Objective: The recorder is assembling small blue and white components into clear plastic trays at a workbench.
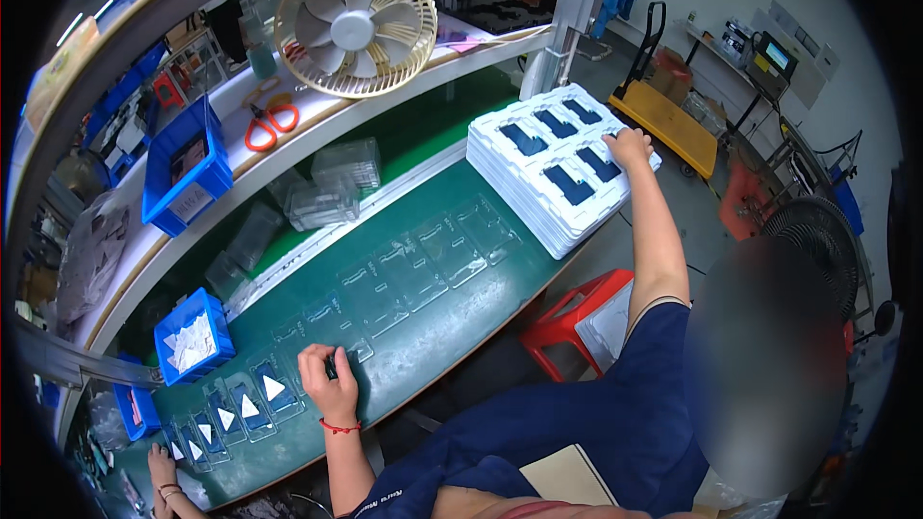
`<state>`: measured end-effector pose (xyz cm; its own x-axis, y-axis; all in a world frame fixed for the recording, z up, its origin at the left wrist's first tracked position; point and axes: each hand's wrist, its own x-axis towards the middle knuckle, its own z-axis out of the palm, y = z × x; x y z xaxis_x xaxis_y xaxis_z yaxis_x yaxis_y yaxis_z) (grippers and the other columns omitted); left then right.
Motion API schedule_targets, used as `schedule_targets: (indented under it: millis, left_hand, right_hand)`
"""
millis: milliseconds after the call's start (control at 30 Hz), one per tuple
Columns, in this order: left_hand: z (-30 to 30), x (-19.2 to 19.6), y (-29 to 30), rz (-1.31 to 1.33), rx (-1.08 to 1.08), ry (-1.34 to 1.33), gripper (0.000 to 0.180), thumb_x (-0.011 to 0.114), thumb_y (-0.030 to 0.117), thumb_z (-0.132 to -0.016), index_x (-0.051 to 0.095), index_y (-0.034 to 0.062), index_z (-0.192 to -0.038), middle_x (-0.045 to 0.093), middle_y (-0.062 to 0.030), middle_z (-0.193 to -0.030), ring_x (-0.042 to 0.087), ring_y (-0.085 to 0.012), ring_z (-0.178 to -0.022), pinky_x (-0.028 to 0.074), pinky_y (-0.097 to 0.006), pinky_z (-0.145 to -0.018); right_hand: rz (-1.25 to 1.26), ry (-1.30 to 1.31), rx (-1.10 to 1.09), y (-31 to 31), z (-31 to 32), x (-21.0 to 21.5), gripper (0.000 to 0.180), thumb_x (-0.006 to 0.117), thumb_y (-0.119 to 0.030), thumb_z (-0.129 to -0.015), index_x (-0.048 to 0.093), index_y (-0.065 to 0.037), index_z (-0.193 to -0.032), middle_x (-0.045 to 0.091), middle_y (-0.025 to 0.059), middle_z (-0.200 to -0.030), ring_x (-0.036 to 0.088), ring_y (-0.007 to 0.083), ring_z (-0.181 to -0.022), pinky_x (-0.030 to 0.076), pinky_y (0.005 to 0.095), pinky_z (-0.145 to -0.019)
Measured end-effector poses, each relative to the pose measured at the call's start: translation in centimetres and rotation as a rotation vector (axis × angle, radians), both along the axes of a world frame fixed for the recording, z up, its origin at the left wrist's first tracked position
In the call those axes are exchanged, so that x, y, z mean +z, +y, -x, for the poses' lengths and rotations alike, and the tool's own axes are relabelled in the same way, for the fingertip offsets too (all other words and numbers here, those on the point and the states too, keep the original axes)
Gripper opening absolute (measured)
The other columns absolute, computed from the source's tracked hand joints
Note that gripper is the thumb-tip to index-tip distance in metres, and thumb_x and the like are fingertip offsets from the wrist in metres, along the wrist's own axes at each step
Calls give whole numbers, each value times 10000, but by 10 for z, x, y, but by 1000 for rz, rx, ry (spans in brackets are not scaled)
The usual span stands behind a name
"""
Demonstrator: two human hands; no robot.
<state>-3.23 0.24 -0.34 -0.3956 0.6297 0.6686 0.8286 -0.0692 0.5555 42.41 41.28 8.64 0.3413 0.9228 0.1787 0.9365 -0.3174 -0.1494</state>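
Workbench scene, read left to right. Another person's hand (159, 471) rests at the lower left edge of the green bench mat (433, 346). Beside it, clear blister trays (240, 413) hold white triangular pieces, and a blue bin (195, 336) of similar white pieces stands just behind them. Left hand (328, 383), with a red cord at the wrist, lies palm down on the mat, fingers curled closed around a small dark object (332, 366), possibly a black part; its kind cannot be told. Empty clear trays (423, 264) run diagonally across the mat. Right arm extends fully up and to the right; right hand (630, 148) rests on the far corner of a stack of white moulded trays (558, 168) carrying dark blue rectangular parts, fingers bent over the top tray's edge, though whether they grip it cannot be told. A beige fan (356, 27) and orange scissors (271, 121) sit on the shelf behind.
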Motion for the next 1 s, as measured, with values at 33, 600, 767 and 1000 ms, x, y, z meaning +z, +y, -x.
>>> schedule_targets:
  millis: [33, 600, 767, 1000]
  left_hand:
    - [1, 0, -2, -8, 6, 8, 113, 641, -20, -779, 539, -10, -827, 549, -132, -842, 512, -234, -707, 417, -310, -608]
    - [0, -1, 0, 5, 3, -61, 80, 632, -10, -792, 552, -8, -786, 567, -131, -809, 536, -256, -700, 426, -327, -596]
    - [0, 0, -3, 0, -7, -61, 82, 635, -6, -790, 555, -3, -779, 573, -122, -780, 534, -252, -682, 424, -325, -593]
    - [-1, 1, -1, 6, 4, -54, 85, 642, -8, -781, 559, -2, -765, 578, -122, -767, 541, -252, -674, 429, -328, -600]
  right_hand:
    - [19, -17, -6, -1, 8, 2, 513, 657, -466, -804, 647, -84, -1146, 540, 188, -1231, 449, 371, -1179, 361, 438, -978]
    - [146, -77, 287, -41, 55, 25, 558, 741, -436, -728, 641, -12, -1077, 603, 194, -1171, 561, 300, -1123, 457, 390, -907]
    - [225, -99, 241, -44, 62, 35, 540, 737, -425, -735, 641, -8, -1063, 606, 195, -1161, 573, 292, -1109, 470, 392, -878]
    - [46, 52, 312, -75, 74, 40, 512, 737, -413, -722, 654, 20, -982, 648, 212, -1037, 625, 329, -986, 491, 392, -843]
